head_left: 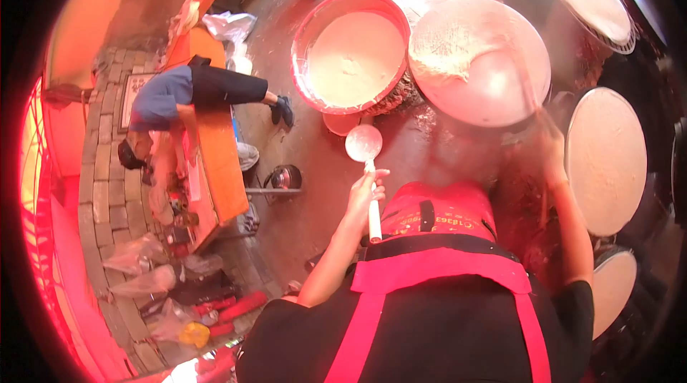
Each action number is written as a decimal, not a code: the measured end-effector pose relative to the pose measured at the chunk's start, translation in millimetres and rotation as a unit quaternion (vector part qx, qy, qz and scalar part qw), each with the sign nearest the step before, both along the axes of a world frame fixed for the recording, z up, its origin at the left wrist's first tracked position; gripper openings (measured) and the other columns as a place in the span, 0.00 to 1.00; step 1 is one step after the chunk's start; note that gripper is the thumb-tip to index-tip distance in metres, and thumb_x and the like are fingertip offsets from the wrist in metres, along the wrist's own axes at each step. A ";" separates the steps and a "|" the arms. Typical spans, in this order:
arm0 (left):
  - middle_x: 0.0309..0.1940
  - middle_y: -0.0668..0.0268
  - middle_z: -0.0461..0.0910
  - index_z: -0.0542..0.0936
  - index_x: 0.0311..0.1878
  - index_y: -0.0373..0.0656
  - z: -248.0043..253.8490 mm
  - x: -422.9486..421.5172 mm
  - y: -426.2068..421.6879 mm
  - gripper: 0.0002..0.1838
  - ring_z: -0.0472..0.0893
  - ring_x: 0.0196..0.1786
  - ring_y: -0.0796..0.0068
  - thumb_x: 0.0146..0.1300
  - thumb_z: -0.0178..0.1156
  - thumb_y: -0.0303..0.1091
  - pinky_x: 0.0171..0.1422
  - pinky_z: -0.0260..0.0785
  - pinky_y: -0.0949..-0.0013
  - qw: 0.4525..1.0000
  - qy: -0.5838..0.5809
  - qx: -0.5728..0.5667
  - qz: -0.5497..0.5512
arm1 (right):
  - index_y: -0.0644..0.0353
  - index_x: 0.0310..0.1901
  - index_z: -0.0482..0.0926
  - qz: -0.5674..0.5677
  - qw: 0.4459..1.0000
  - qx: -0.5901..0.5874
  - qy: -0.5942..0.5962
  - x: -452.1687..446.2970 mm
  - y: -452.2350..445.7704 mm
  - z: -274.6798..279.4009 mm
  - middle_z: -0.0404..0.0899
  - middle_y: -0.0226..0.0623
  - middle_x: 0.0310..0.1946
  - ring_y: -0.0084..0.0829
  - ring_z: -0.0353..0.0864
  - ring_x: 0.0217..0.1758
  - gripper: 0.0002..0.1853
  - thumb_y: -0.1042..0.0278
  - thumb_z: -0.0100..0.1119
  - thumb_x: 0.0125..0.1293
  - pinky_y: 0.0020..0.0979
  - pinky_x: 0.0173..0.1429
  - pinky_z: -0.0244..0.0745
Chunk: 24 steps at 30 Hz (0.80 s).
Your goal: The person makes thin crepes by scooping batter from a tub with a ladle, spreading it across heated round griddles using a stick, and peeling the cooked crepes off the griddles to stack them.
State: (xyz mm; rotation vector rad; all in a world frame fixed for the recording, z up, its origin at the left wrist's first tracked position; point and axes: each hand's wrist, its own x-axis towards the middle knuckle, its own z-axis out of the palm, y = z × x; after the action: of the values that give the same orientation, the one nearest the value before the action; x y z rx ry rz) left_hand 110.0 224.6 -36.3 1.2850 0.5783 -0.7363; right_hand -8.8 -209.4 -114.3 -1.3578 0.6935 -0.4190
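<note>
My left hand (363,200) is closed round the pale handle of a ladle (364,144), its bowl coated with batter. That bowl sits just below a red-rimmed bucket (301,82) holding pale batter (356,54). To the right is a round griddle (501,100) with batter spread (447,43) over its upper left part; the rest of the surface is bare and shiny. My right hand (551,148), slightly blurred, is at the griddle's lower right edge. It grips a long thin stick-like tool (528,86) that reaches over the griddle; its far end is indistinct.
Round pale flatbreads (607,161) lie on the right, one on a wire rack (626,41). A person in a blue shirt (163,100) bends over an orange table (220,161) on the left. A dark kettle (286,177) stands near it. Plastic bags (147,279) lie lower left.
</note>
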 end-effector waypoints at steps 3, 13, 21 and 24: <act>0.32 0.70 0.66 0.77 0.51 0.30 -1.6 36.2 26.5 0.20 0.62 0.25 0.88 0.77 0.47 0.41 0.25 0.56 0.84 0.992 -0.050 -0.019 -0.117 | 0.54 0.63 0.76 0.000 1.000 -0.005 0.012 17.8 62.1 -17.8 0.67 0.20 0.18 0.14 0.57 0.14 0.20 0.66 0.56 0.71 0.21 0.16 0.53; 0.32 0.73 0.64 0.78 0.49 0.33 -42.7 112.1 172.1 0.19 0.62 0.26 0.88 0.77 0.48 0.42 0.25 0.53 0.83 0.977 -0.081 -0.024 -0.194 | 0.55 0.70 0.66 -0.108 0.987 0.092 -0.075 16.0 303.4 26.9 0.68 0.17 0.23 0.11 0.60 0.18 0.24 0.65 0.50 0.74 0.17 0.20 0.55; 0.33 0.72 0.66 0.79 0.48 0.33 -34.1 75.3 284.0 0.17 0.61 0.24 0.88 0.77 0.47 0.39 0.23 0.52 0.83 0.995 -0.082 0.016 -0.055 | 0.51 0.69 0.67 -0.206 0.979 -0.012 -0.005 370.3 347.1 -47.8 0.81 0.35 0.31 0.31 0.81 0.29 0.25 0.70 0.50 0.70 0.30 0.32 0.75; 0.34 0.72 0.67 0.78 0.49 0.34 -35.1 74.0 299.4 0.16 0.61 0.23 0.88 0.77 0.47 0.39 0.23 0.52 0.83 0.996 -0.074 0.038 -0.037 | 0.55 0.69 0.66 -0.324 0.912 -0.247 0.042 391.1 350.8 -92.2 0.81 0.41 0.52 0.32 0.83 0.46 0.24 0.68 0.50 0.72 0.28 0.51 0.75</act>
State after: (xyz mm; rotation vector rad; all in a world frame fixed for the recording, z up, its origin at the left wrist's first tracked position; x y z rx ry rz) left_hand 184.0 524.1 -71.4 1.4240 0.4446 -0.6787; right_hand 382.2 141.5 -206.4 -1.6004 1.1689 -1.1325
